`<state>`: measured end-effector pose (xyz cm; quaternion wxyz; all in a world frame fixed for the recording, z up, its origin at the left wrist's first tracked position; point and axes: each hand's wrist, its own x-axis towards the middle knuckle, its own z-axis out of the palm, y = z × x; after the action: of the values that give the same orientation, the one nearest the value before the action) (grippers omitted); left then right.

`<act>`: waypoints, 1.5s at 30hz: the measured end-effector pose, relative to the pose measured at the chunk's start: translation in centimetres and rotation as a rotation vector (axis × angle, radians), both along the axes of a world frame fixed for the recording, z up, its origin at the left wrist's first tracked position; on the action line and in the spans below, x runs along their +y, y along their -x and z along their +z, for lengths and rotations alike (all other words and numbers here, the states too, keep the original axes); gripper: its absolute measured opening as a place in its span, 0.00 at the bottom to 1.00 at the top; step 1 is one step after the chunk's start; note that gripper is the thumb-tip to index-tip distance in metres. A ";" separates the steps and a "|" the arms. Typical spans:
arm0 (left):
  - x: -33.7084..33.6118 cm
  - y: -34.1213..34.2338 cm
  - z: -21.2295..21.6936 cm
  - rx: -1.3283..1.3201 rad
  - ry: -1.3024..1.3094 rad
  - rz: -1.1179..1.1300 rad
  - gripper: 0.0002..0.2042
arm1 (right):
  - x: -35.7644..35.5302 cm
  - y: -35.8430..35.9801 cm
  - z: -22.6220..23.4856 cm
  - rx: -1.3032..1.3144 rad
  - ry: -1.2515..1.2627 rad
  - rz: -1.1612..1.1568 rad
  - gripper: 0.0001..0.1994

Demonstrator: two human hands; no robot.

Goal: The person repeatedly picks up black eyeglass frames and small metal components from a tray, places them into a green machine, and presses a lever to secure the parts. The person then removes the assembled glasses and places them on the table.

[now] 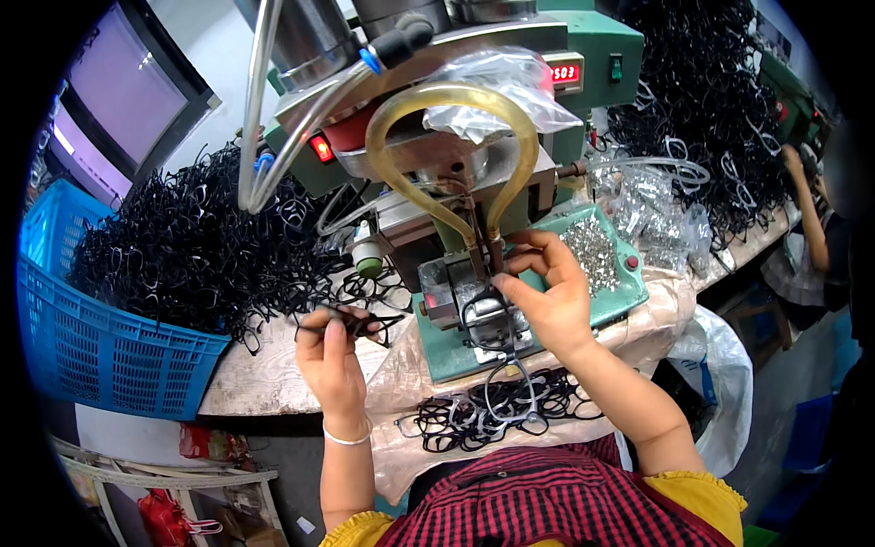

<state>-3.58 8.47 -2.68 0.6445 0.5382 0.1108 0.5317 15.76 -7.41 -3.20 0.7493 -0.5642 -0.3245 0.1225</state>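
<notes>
My left hand (334,365) is closed on a dark eyeglass frame (381,330), held up left of the green bench machine (437,360). My right hand (552,296) is at the machine's working head, its thumb and fingers curled in at the end of another dark eyeglass frame (467,314). That frame lies over the metal fixture (492,330) beneath two slim upright electrodes; the electrodes partly hide the fingertips. Below the fixture, a greyish frame (492,401) hangs over several dark frames (447,424) on the covered bench edge.
A blue plastic basket (109,351) and a heap of black frames (210,246) stand left. Small metal parts (592,255) fill a green tray (629,296) at right. A yellowish hose (524,137) loops above the head. Another person's arm (807,205) shows far right.
</notes>
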 end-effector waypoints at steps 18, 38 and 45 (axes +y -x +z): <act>-5.3 -5.3 1.3 0.269 -1.265 -0.091 0.10 | -6.3 -10.6 -6.7 -0.102 -0.082 -0.635 0.14; -1.0 4.9 -1.0 0.461 -0.443 0.585 0.11 | -7.5 -9.6 -7.0 -0.907 0.757 -0.604 0.04; 10.7 2.5 -7.9 1.501 -0.865 0.774 0.08 | -3.3 -9.0 -7.3 -0.627 0.530 -0.521 0.07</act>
<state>-6.03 19.19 -10.61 -0.0715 0.8575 0.4603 0.2184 24.76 -10.70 -10.52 0.4518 -0.8077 -0.3403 -0.1664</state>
